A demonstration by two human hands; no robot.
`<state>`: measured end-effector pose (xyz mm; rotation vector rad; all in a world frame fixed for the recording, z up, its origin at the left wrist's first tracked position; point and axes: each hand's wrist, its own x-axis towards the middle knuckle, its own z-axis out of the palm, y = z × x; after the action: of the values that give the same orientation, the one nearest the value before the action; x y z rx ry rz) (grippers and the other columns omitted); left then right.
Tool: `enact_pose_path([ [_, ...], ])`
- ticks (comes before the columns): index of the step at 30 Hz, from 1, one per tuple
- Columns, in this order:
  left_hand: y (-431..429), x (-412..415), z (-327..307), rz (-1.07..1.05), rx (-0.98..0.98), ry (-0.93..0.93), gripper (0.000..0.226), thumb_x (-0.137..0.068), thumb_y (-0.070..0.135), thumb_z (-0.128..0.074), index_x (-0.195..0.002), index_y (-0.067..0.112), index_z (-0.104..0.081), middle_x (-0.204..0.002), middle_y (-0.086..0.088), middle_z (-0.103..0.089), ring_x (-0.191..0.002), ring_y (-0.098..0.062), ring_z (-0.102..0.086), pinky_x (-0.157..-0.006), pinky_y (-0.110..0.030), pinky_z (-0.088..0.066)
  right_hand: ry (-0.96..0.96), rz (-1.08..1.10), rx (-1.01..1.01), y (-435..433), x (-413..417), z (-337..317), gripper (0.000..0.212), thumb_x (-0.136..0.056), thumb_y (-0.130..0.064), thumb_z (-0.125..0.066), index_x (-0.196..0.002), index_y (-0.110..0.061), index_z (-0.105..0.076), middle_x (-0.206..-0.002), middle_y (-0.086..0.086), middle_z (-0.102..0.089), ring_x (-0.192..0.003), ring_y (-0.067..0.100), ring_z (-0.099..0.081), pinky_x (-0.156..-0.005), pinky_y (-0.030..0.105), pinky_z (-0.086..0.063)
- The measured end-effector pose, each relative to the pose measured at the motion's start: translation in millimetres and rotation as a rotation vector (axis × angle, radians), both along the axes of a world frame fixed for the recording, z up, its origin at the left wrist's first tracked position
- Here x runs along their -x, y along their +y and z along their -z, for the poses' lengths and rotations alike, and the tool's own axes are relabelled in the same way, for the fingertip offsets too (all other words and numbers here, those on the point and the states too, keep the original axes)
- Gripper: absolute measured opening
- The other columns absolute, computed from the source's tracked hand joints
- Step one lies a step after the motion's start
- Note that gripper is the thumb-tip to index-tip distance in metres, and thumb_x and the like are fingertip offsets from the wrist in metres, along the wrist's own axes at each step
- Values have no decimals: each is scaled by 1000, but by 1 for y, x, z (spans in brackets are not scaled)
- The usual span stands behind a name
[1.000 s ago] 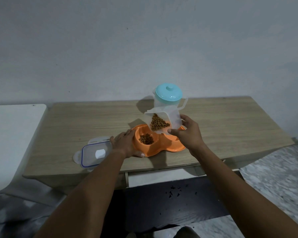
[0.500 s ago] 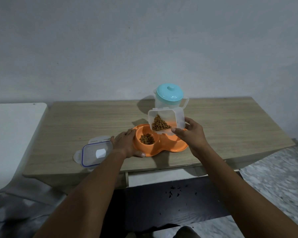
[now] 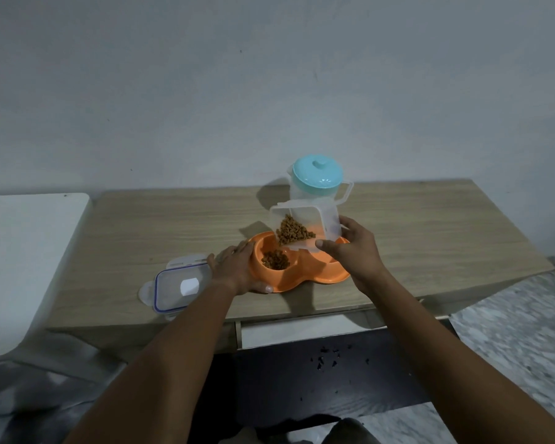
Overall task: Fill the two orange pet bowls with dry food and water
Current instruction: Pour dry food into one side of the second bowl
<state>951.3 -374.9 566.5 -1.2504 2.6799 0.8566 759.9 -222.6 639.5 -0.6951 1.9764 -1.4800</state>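
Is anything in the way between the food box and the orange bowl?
Nothing visible. The right hand tilts the clear food box above the orange bowl, open air between. The left hand holds the bowl's outer edge, clear of the path.

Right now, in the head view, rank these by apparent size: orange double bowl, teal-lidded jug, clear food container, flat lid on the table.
1. orange double bowl.
2. flat lid and teal-lidded jug: alike, so unranked; the lid lies nearer the camera, and the jug is partly hidden.
3. clear food container, slightly smaller.
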Motion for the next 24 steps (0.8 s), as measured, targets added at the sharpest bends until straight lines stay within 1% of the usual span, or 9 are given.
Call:
enact_pose_path([
  [2,0,0,-2,-1,-1,-2,120,-50,66,-82,-148,39,-18,-154,1,-35,-145,-27,-23,-112,-62,-8,-45,12,-8,2,1,3,79,-61,-22,-91,-135,-18,-64,-123,7,-72,-115,28,-69,-95,55,-59],
  [5,1,0,-3,-3,3,-1,121,-51,66,-82,-150,37,-18,-155,0,-33,-145,-27,-23,-113,-61,-9,-182,18,22,5,3,4,68,-74,-2,-86,-137,-11,-61,-120,15,-73,-106,31,-74,-94,51,-60],
  [7,2,0,-5,1,8,4,122,-52,65,-82,-150,35,-17,-156,0,-32,-145,-27,-23,-113,-61,-8,-267,29,53,6,3,3,64,-79,4,-81,-138,-7,-58,-119,19,-73,-103,33,-75,-93,48,-61],
  [10,2,0,-4,-5,3,13,121,-51,65,-82,-149,37,-17,-153,0,-36,-144,-27,-24,-113,-61,-9,-443,62,100,-1,5,0,50,-86,5,-74,-133,2,-58,-118,24,-72,-104,38,-74,-90,42,-62],
  [13,1,1,-3,-11,12,9,122,-48,69,-81,-148,42,-16,-150,1,-41,-143,-26,-27,-110,-61,-11,-589,91,112,-21,5,4,41,-92,0,-70,-131,9,-59,-123,24,-70,-106,35,-74,-84,36,-64],
  [16,-1,0,2,-10,21,17,123,-45,72,-79,-147,47,-14,-149,4,-41,-142,-25,-28,-108,-61,-11,-660,77,102,-50,0,5,35,-94,-2,-67,-127,7,-60,-128,22,-68,-111,37,-71,-88,40,-63],
  [19,-4,0,11,-20,25,60,123,-43,74,-77,-145,50,-13,-153,7,-36,-144,-26,-26,-109,-64,-7,-679,24,52,-87,-3,8,30,-95,-2,-66,-124,-1,-58,-131,19,-65,-106,36,-73,-92,43,-62],
  [22,-7,2,15,-21,28,37,123,-46,73,-77,-148,44,-15,-157,6,-30,-146,-25,-22,-112,-65,-5,-697,8,-46,-125,-4,12,42,-96,-5,-65,-135,-3,-50,-137,22,-58,-94,36,-76,-76,34,-66],
  [24,-7,3,17,-15,42,33,123,-48,72,-77,-149,41,-14,-158,5,-26,-146,-25,-20,-112,-66,-5,-725,-8,-91,-144,-5,13,42,-99,-7,-61,-139,-2,-46,-135,23,-56,-89,35,-75,-69,32,-66],
])
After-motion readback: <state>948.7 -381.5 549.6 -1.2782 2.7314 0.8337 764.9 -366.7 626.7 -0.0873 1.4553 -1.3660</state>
